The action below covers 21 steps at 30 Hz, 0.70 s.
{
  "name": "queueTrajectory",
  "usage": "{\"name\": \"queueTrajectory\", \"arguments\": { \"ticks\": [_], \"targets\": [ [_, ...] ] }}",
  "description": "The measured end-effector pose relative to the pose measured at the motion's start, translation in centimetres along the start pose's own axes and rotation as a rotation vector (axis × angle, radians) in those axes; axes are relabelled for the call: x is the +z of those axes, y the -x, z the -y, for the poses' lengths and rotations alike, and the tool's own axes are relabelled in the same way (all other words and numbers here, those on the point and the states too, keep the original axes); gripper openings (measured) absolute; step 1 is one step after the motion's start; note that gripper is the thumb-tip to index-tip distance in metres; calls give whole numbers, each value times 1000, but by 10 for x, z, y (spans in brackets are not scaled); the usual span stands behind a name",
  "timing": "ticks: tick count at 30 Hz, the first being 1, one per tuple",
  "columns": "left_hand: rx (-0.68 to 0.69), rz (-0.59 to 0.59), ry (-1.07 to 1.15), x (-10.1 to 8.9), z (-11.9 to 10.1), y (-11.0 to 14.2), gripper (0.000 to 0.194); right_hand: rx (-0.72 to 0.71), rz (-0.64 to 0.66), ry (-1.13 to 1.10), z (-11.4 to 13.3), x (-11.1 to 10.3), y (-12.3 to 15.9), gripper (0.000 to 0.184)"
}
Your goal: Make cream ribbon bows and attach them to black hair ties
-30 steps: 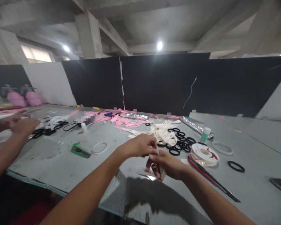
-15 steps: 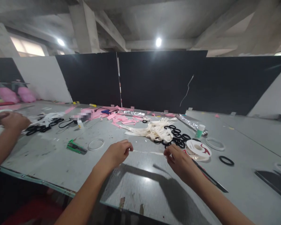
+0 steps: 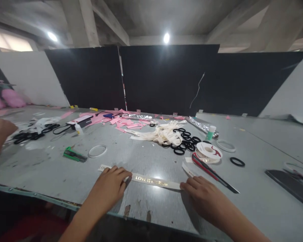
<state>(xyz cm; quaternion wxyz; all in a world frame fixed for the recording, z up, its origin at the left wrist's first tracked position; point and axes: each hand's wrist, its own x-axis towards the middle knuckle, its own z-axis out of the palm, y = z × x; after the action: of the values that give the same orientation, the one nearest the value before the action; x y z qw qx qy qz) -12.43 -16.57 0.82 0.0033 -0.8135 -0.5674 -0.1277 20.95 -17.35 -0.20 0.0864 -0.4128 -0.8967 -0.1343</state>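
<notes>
A cream ribbon (image 3: 154, 181) with gold lettering "LOVE IS ETERNAL" stretches flat along the near part of the table between my hands. My left hand (image 3: 113, 181) grips it near its left end, which sticks out past the fingers. At the right, my right hand (image 3: 198, 190) has its fingers closed on the other part, and a short tail rises behind them. Just beyond my right hand lie a red and black utility knife (image 3: 212, 171) with its blade out and a ribbon spool (image 3: 209, 151). Black rings (image 3: 188, 139) and a heap of cut ribbons (image 3: 168, 132) lie farther back.
A green utility knife (image 3: 74, 155) and a clear ring (image 3: 97, 151) lie to the left. Behind are pink scraps (image 3: 128, 122), a glue bottle (image 3: 78, 128) and a green-labelled bottle (image 3: 210, 132). Another person's hand (image 3: 1, 134) is at the far left.
Both hands have come down and nearer to me, bringing the ribbon onto the table with its lettering facing up. The view has shifted slightly; the other person's hand shows less.
</notes>
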Motion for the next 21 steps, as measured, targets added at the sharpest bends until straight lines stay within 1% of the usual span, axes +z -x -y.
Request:
{"name": "queueTrajectory", "arguments": {
  "ticks": [1, 3, 5, 6, 7, 8, 10, 11, 12, 14, 15, 16, 17, 18, 20, 21],
  "targets": [
    [-29, 4, -20, 0, -4, -3, 30, 9, -3, -5, 1, 0, 2, 19],
    [-93, -10, -73, 2, -13, -12, 28, 32, -17, -14, 2, 1, 4, 14],
    [-159, -79, -133, 5, -21, -19, 30, 91, -38, -2, 3, 4, 4, 12],
    [-166, -115, -144, 7, -26, -22, 32, 130, -48, 13, 3, 7, 4, 11],
    [-136, -129, -129, 8, -30, -24, 34, 166, -56, 30, 4, 9, 3, 10],
    [-69, -109, -86, 10, -33, -27, 36, 195, -61, 47, 6, 12, 2, 8],
    [111, -9, 47, 12, -39, -30, 34, 229, -70, 63, 11, 15, 1, 5],
    [174, 34, 109, 13, -40, -32, 31, 235, -79, 58, 14, 15, 2, 6],
    [204, 53, 157, 14, -41, -34, 28, 228, -88, 41, 16, 13, 4, 7],
    [183, 23, 208, 19, -40, -37, 24, 194, -112, -16, 11, 6, 14, 11],
    [165, 1, 220, 22, -39, -37, 23, 179, -131, -45, 1, 0, 23, 12],
    [159, -16, 227, 26, -37, -37, 22, 179, -155, -65, -16, -5, 34, 14],
    [166, -20, 227, 30, -35, -37, 22, 218, -210, -58, -38, -10, 50, 17],
    [165, -28, 222, 34, -32, -38, 24, 309, -279, -23, -65, -16, 70, 20],
    [167, -49, 217, 43, -25, -39, 25, 596, -400, 122, -125, -25, 122, 24],
    [171, -66, 218, 47, -23, -41, 26, 738, -384, 175, -153, -28, 151, 28]
  ]
}}
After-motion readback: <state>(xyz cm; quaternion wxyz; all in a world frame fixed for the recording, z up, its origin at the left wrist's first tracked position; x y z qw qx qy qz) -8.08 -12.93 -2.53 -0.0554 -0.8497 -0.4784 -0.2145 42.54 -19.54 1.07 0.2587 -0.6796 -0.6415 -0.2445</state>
